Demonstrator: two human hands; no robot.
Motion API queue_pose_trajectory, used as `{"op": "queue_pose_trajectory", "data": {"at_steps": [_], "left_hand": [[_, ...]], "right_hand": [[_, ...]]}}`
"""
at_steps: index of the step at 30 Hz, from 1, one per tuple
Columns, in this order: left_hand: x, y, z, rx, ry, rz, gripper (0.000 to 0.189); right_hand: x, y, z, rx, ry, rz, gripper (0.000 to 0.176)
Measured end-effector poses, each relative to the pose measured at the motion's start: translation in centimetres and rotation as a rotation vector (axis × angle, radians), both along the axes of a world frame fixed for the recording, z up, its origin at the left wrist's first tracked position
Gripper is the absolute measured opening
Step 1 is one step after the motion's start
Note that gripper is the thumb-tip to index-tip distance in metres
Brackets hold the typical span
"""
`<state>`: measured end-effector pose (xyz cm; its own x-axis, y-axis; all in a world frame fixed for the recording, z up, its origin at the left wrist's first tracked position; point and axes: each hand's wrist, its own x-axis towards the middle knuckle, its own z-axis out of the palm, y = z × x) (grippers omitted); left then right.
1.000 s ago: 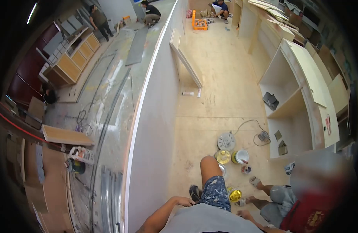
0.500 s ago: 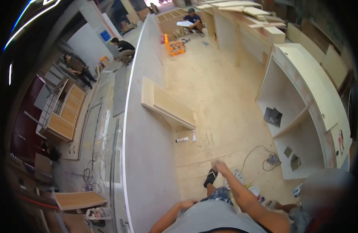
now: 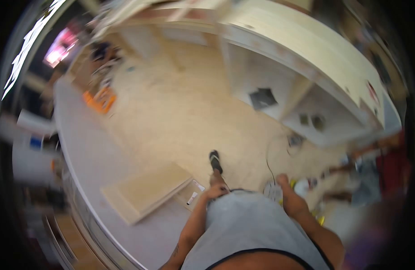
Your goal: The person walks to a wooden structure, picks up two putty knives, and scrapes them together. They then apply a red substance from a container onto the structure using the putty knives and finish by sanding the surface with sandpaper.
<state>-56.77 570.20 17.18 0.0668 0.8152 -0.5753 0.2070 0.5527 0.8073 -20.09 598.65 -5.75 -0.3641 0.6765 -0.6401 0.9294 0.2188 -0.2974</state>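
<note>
My left hand (image 3: 216,191) is low in front of my body, at the edge of my grey shirt (image 3: 248,216), beside my leg; its fingers are blurred. My right hand (image 3: 283,179) hangs over the floor near a round white item (image 3: 273,191); its fingers are too smeared to read. Below and left of my left hand lies a pale wooden panel piece (image 3: 149,191), with white tubes (image 3: 192,198) close beside it. One sandalled foot (image 3: 214,157) stands on the wooden floor.
A long cabinet with open compartments (image 3: 279,85) curves along the right. A cable (image 3: 269,157) runs across the floor. An orange toolbox (image 3: 100,100) sits at the upper left. Another person in red (image 3: 392,166) is at the right edge.
The view has swung to the right and down. My right hand has drawn back toward my body, and the person in red has come into view.
</note>
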Motion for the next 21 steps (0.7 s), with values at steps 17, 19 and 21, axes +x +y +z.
{"op": "queue_pose_trajectory", "data": {"at_steps": [17,19,21], "left_hand": [[-30.1,24.3,-15.2,-0.049,0.227,0.297,0.020],[-27.8,30.5,-18.5,-0.024,0.065,0.463,0.016],[-24.2,34.1,-24.7,-0.011,0.026,0.508,0.011]], "right_hand": [[-29.6,21.7,-0.5,-0.507,0.266,-0.585,0.027],[-32.8,27.8,-7.1,-0.494,0.307,-0.574,0.028],[-36.6,34.4,-15.2,-0.361,0.326,-0.534,0.034]]}}
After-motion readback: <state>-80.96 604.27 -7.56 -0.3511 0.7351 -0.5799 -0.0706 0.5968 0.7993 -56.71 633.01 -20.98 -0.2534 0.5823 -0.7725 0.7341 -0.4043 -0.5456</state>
